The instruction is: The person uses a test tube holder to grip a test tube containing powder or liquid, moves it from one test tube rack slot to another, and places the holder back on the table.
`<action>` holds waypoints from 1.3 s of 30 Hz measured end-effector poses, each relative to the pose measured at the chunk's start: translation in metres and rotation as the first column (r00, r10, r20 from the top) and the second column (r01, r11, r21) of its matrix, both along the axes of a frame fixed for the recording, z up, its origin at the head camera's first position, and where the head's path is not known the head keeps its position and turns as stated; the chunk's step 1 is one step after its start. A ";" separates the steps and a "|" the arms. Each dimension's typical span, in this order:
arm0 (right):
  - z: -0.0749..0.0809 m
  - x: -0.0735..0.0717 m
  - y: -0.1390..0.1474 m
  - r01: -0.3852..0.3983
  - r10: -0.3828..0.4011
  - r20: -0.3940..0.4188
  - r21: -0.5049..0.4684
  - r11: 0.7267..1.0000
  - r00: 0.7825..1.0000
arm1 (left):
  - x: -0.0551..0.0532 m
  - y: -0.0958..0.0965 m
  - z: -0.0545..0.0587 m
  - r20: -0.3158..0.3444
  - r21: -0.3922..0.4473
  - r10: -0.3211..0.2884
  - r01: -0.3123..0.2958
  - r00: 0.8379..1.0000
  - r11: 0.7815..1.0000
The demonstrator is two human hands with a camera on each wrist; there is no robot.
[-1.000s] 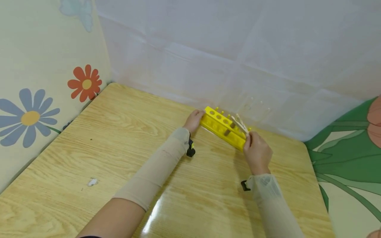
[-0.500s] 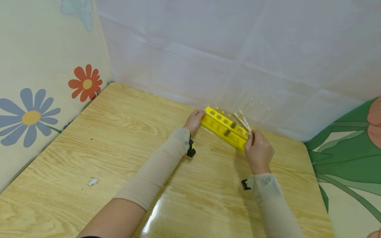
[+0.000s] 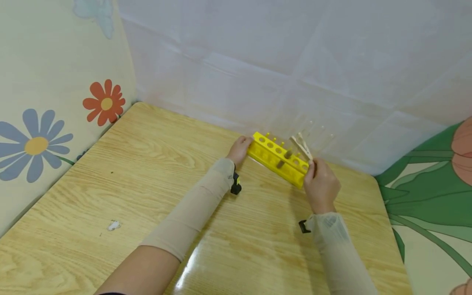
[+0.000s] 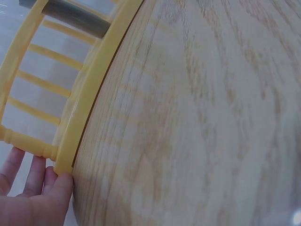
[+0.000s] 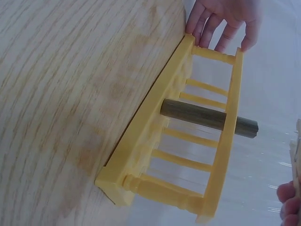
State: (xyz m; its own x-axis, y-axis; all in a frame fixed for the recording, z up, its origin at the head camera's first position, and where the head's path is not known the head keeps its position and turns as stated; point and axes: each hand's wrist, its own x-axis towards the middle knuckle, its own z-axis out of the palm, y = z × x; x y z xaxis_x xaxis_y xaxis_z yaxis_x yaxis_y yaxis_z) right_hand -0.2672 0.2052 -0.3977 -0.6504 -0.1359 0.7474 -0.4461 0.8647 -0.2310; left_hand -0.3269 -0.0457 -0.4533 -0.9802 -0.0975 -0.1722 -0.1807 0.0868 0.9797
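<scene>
A yellow test tube rack (image 3: pixel 274 157) stands on the table near the back wall. A grey-brown cylinder (image 5: pixel 197 114) passes through one of its holes and sticks out above the top bar. My left hand (image 3: pixel 239 149) holds the rack's left end, with the fingers (image 4: pixel 35 174) around the end post and base. At the other end, my right hand (image 3: pixel 321 184) grips a wooden test tube clamp (image 3: pixel 302 146) by its near end. The clamp's two arms point up and left over the rack's far side. Only the right hand's fingertips (image 5: pixel 289 202) show in the right wrist view.
Several faint clear tubes (image 3: pixel 321 133) show behind the rack, before the white cloth wall (image 3: pixel 239 61). The wood-grain table (image 3: pixel 155 164) has a white worn patch (image 3: pixel 114 225) at left. A flower-printed panel (image 3: pixel 37 82) borders the table's left side.
My right hand has shifted slightly right with the clamp, and the clamp has moved away from the grey-brown cylinder. The left hand and the rack have stayed in place.
</scene>
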 end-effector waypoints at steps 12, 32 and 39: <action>0.003 -0.001 -0.003 0.014 -0.015 -0.039 -0.033 0.999 0.999 | 0.004 0.000 0.003 -0.007 0.000 0.006 -0.006 1.000 1.000; 0.009 -0.003 -0.004 0.000 -0.007 -0.090 -0.078 0.997 0.996 | -0.003 0.001 -0.003 0.003 0.005 0.014 -0.014 1.000 1.000; 0.009 -0.004 -0.004 -0.004 -0.004 -0.092 -0.089 0.996 0.996 | -0.004 0.000 -0.004 0.000 0.014 0.009 -0.009 1.000 1.000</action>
State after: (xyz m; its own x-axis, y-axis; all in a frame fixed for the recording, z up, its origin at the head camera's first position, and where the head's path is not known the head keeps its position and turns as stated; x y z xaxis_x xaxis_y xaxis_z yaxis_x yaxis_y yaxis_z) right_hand -0.2710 0.2015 -0.3887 -0.5786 -0.0665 0.8129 -0.4689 0.8427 -0.2648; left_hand -0.3305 -0.0460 -0.4571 -0.9793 -0.1044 -0.1736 -0.1815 0.0711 0.9808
